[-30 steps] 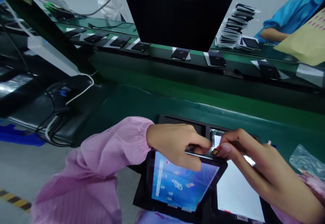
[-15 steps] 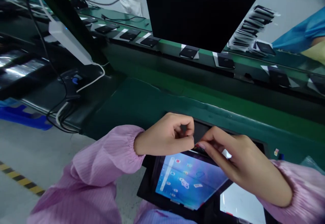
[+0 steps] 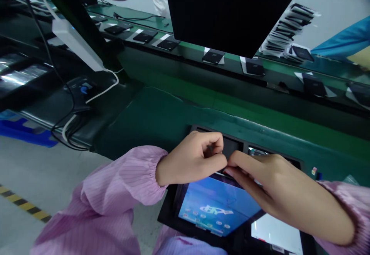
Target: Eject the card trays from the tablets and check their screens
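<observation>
My left hand [image 3: 190,160] is closed, thumb and forefinger pressed together, above the top edge of a tablet [image 3: 216,203] with a lit blue screen. Touching it or almost so, my right hand [image 3: 268,182] pinches with thumb and forefinger; what either hand holds is too small or hidden to make out. Behind the hands lies a dark frame with compartments [image 3: 245,147], partly covered by them. A second device with a pale white screen [image 3: 276,232] sits to the right of the tablet, under my right forearm.
A large black panel [image 3: 228,16] hangs over the bench [image 3: 138,120]. Several dark devices on white sheets line the back shelf, including one device [image 3: 214,56] near the middle. Small bits [image 3: 314,170] lie at right. A white power strip [image 3: 76,43] and cables are at left.
My right hand has come in against my left fingertips, and its forearm shows more. The tablet's screen picture has changed, with its icons now low on the screen. The view has shifted slightly.
</observation>
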Action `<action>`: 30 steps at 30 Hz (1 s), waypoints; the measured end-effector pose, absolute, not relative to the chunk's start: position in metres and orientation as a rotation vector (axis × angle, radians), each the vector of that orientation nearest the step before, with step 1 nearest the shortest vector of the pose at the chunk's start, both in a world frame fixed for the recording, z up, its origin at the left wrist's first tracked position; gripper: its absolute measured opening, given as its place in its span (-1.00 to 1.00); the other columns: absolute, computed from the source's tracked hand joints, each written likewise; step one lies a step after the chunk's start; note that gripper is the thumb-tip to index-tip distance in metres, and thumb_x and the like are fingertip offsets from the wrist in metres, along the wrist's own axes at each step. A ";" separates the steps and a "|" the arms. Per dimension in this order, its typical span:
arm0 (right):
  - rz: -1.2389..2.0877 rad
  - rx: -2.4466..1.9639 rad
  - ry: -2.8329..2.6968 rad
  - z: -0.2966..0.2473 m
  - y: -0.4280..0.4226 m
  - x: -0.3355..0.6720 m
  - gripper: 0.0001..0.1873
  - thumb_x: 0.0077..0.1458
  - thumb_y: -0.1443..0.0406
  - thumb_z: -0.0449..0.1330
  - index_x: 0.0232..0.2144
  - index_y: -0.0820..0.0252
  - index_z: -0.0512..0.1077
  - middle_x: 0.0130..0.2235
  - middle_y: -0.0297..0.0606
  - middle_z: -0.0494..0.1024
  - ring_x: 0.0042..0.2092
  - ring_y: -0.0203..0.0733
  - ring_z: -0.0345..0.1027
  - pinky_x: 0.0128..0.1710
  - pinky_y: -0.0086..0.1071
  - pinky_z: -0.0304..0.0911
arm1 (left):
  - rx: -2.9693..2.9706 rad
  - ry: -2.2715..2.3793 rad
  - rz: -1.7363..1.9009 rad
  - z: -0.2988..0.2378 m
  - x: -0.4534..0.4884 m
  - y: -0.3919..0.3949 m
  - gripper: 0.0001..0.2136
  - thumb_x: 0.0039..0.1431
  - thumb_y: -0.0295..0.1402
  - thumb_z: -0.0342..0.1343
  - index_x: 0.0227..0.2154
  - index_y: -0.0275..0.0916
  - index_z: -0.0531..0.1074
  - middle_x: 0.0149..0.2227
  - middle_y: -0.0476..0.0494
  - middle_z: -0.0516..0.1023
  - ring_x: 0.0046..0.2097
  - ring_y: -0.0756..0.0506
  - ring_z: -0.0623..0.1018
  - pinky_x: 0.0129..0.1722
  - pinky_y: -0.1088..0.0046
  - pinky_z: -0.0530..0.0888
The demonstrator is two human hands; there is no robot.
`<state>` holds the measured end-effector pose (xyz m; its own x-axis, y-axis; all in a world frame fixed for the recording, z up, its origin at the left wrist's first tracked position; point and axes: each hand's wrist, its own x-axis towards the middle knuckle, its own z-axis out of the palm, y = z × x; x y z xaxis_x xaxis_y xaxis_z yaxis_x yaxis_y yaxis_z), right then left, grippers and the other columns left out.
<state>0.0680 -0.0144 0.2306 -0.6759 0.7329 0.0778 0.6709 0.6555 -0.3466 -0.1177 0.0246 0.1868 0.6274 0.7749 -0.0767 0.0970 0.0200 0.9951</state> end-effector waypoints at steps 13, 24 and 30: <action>0.596 -1.151 -2.693 0.226 -0.010 0.063 -0.79 0.26 0.42 -0.07 -0.42 0.18 0.24 -0.64 -0.50 0.19 -0.66 -0.42 -0.02 -0.64 -0.45 -0.16 | 1.419 0.811 0.593 0.187 -0.116 0.030 -0.85 -0.05 -0.55 0.03 -0.60 -0.25 0.18 -0.63 0.16 0.17 -0.59 0.14 0.17 -0.63 0.63 0.10; 1.090 -1.488 -1.998 0.225 0.018 0.137 -0.58 0.29 0.05 -0.04 -0.07 0.23 0.39 -0.37 -0.26 0.55 -0.41 -0.31 0.44 -0.39 -0.44 0.34 | 0.776 0.828 0.678 0.119 -0.129 0.017 -0.42 0.17 0.15 -0.07 -0.13 -0.29 0.48 -0.17 -0.26 0.62 -0.04 -0.24 0.57 -0.09 0.25 0.51; 0.582 -2.092 -1.548 0.174 -0.022 0.290 -0.56 0.24 0.04 0.01 -0.16 0.32 0.43 -0.23 -0.04 0.57 -0.19 -0.14 0.48 -0.12 -0.29 0.34 | 0.596 1.167 0.661 0.101 -0.092 0.066 -0.60 0.31 -0.12 -0.12 -0.15 -0.31 0.49 -0.24 -0.22 0.65 -0.17 -0.22 0.63 -0.15 0.27 0.55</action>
<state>0.2902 -0.0220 0.1741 0.2731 0.9602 -0.0583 0.7607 -0.2526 -0.5980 -0.0923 0.0661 0.1007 0.2508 0.7377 -0.6269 -0.1581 0.6701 0.7253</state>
